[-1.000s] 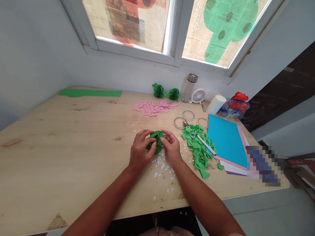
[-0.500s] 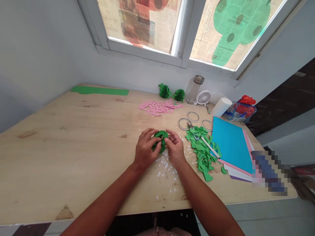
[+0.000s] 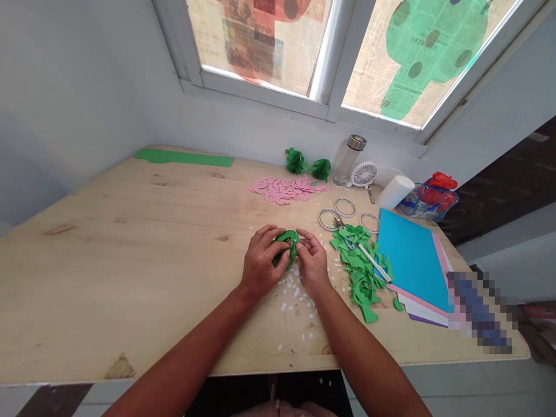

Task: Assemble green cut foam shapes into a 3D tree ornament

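Observation:
A green layered paper piece [image 3: 286,236] is held between my two hands above the wooden table. My left hand [image 3: 264,259] is closed on its left side, the thumb and fingers bent over it. From the right, my right hand [image 3: 313,260] pinches the edge of the same piece. The fingers hide much of it. Small white paper bits [image 3: 297,289] lie scattered beneath and around my hands. Two finished-looking green paper balls [image 3: 295,161] stand by the wall.
Pink paper cutouts [image 3: 284,190] lie behind my hands. To the right are green scraps [image 3: 362,278] with pliers [image 3: 339,225] and a white pen [image 3: 373,263], tape rings [image 3: 344,207], coloured sheets [image 3: 412,255], a bottle [image 3: 350,159], a fan [image 3: 364,172] and a basket [image 3: 428,200]. A green strip [image 3: 186,157] lies far left.
The view has shifted slightly, so the table's contents appear a little farther right. Both hands keep hold of the green paper piece, with small finger movements.

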`<action>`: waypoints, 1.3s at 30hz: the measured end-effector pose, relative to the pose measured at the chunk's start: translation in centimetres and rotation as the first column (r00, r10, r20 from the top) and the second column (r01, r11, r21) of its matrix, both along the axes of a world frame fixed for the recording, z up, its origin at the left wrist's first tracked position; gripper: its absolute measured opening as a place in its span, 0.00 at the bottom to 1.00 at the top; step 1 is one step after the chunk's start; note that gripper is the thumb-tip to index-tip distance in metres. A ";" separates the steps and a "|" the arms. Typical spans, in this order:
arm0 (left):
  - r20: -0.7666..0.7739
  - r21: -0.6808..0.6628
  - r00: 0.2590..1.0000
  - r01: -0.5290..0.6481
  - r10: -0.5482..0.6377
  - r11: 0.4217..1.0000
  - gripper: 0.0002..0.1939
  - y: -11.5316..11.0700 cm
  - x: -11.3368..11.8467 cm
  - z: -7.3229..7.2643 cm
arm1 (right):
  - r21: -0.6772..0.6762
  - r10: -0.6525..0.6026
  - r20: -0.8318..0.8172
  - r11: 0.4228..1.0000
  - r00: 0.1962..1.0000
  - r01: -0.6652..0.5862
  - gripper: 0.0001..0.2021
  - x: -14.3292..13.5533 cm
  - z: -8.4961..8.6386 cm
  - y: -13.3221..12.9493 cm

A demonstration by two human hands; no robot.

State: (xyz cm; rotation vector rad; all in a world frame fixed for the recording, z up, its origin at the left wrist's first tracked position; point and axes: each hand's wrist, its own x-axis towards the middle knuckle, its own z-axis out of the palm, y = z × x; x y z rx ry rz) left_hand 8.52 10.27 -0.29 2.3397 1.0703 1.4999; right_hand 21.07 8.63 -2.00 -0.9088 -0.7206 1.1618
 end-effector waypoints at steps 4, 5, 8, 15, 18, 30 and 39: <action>-0.006 -0.020 1.000 -0.002 0.002 1.000 0.04 -0.1 0.0 0.1 | 0.006 -0.009 0.021 1.000 1.000 0.009 0.16 -0.1 0.2 -0.1; -0.003 -0.024 1.000 0.006 -0.006 1.000 0.04 -0.1 0.0 0.2 | 0.006 -0.011 0.022 1.000 1.000 0.011 0.16 -0.1 0.2 -0.1; 0.021 -0.027 0.999 0.031 -0.030 0.999 0.04 -0.2 0.0 0.2 | 0.000 -0.015 0.024 1.000 1.000 0.015 0.17 0.0 0.3 -0.1; 0.092 -0.047 0.995 0.050 -0.045 0.998 0.05 0.0 -0.1 0.1 | -0.004 -0.015 0.026 1.000 1.000 0.015 0.17 -0.1 0.4 -0.2; 0.066 -0.043 0.997 0.037 -0.034 0.998 0.06 0.1 0.0 0.0 | -0.006 -0.007 0.030 1.000 1.000 0.008 0.17 -0.1 0.5 -0.2; 0.038 -0.019 0.999 0.024 -0.023 1.000 0.03 0.2 0.3 -0.4 | -0.033 -0.042 0.046 0.999 0.998 0.043 0.16 -0.4 0.6 -0.3; 0.041 -0.005 0.999 -0.034 0.035 0.999 0.03 0.1 0.4 -0.7 | -0.054 -0.049 0.032 0.997 0.998 0.050 0.16 -0.7 0.6 -0.5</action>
